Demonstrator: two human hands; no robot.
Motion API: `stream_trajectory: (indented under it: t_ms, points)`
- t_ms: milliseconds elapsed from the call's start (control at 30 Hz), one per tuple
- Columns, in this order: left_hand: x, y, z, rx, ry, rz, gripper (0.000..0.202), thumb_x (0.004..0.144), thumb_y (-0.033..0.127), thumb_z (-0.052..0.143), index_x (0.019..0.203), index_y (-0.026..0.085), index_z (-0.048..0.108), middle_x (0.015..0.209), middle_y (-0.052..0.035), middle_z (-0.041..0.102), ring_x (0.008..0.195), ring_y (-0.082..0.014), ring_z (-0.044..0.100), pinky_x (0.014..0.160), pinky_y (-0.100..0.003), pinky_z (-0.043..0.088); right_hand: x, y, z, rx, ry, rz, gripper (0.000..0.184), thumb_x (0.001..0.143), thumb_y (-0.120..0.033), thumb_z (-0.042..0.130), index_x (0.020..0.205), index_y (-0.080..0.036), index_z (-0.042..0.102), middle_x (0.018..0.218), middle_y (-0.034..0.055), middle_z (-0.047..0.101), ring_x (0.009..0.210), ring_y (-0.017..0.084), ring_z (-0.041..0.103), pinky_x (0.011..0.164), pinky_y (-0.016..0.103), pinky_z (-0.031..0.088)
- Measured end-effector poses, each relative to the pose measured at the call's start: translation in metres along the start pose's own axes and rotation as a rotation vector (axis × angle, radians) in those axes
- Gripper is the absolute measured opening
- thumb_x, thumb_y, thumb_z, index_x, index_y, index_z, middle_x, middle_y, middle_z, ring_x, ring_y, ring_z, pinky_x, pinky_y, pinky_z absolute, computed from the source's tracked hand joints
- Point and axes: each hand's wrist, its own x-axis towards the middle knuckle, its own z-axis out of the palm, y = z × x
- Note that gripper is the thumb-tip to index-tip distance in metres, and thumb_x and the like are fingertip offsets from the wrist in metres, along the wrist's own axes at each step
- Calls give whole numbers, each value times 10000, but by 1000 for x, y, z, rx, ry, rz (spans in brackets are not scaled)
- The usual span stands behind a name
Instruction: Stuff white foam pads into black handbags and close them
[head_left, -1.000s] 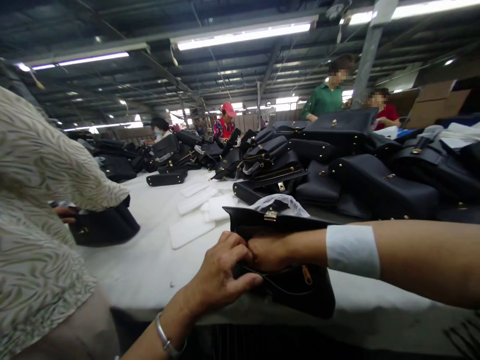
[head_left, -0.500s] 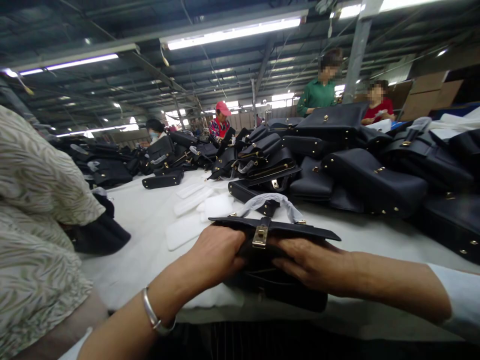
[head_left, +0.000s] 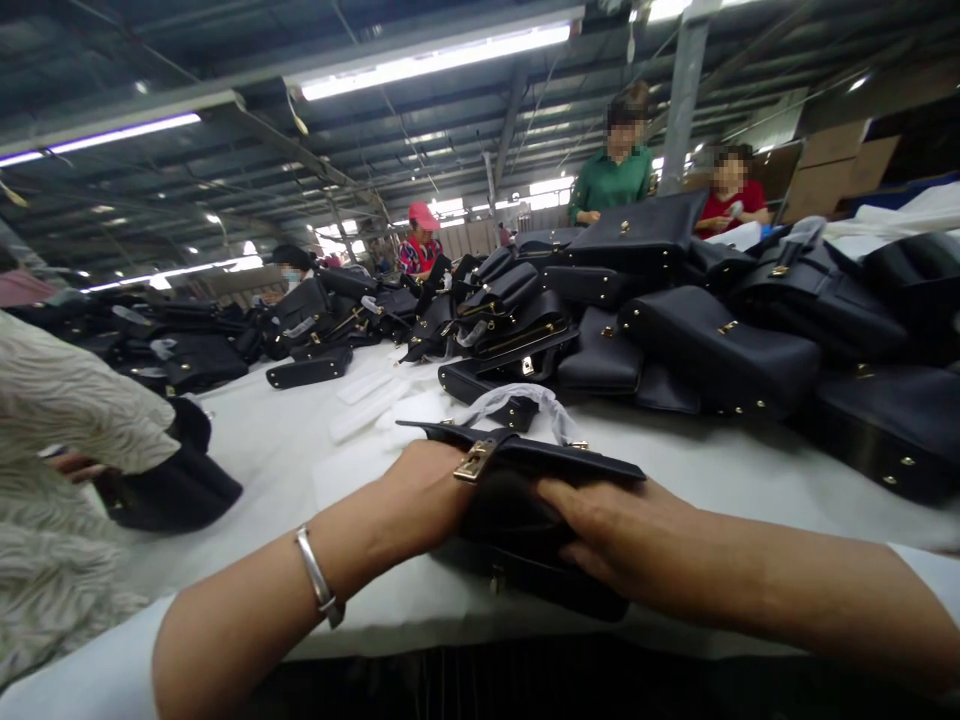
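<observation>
A black leather handbag (head_left: 525,520) with a gold clasp (head_left: 474,461) stands on the white table (head_left: 300,470) right in front of me. My left hand (head_left: 424,490) grips the bag's left side, fingers tucked behind it. My right hand (head_left: 607,525) presses on its right front, fingers curled against the leather. The bag's handle (head_left: 517,398) is wrapped in clear plastic and rises behind the flap.
Piles of black handbags (head_left: 697,340) cover the table's far and right side. White foam pads (head_left: 375,390) lie mid-table. A person in a patterned sleeve (head_left: 75,420) at my left holds another black bag (head_left: 172,480). Several other people work at the far side.
My right forearm has pulled back from lying across the bag, and both hands now hold its sides. The bag has tilted, its clasp turning toward the left.
</observation>
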Motion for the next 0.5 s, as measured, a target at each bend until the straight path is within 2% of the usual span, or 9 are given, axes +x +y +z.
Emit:
stream_trajectory:
  t_ms: [100,167,200,267,367,433,500]
  points:
    - [3,5,4,55,59,62,375,818,55,436,1171,157,512,1147,-144,632,983,-259,621,817,-396,534,0,-4,-3,-36,-64,23,369,753,-121,546,1115,-195,537,988,87,687,903,248,638,769,344,482]
    - [8,11,4,31,65,138,271,832,118,497,1096,159,544,1176,-127,611,1066,-262,582,895,-392,506,2,-3,-2,-60,-51,-11,316,757,-88,513,1054,-191,547,978,75,682,864,224,636,723,314,460]
    - [11,14,3,14,41,156,190,840,157,524,1025,161,567,1131,-111,625,1045,-254,586,892,-375,503,2,-2,-1,-94,-31,-43,297,771,-80,496,1040,-190,554,983,73,677,853,216,631,712,310,448]
    - [18,18,4,4,16,157,87,854,235,559,897,163,582,980,-78,653,917,-226,607,809,-334,508,2,0,1,-236,23,-99,267,792,-77,483,1020,-182,574,958,77,665,817,220,618,680,320,421]
    - [26,18,9,50,93,233,145,860,321,582,814,183,584,847,-38,643,797,-198,586,708,-307,465,0,1,-1,-459,65,-104,160,799,-106,515,905,-170,616,825,78,637,717,226,594,583,328,342]
    - [27,17,12,30,125,289,150,850,326,604,787,190,593,827,-24,639,783,-184,577,674,-285,433,-2,1,-5,-490,17,-51,89,815,-164,543,818,-178,632,772,67,624,650,205,580,529,322,275]
    - [26,19,14,-23,79,291,157,854,304,601,749,187,602,779,-11,640,735,-161,572,622,-261,404,-3,2,-9,-458,-58,-17,99,827,-220,557,785,-186,640,774,58,628,620,183,576,508,318,238]
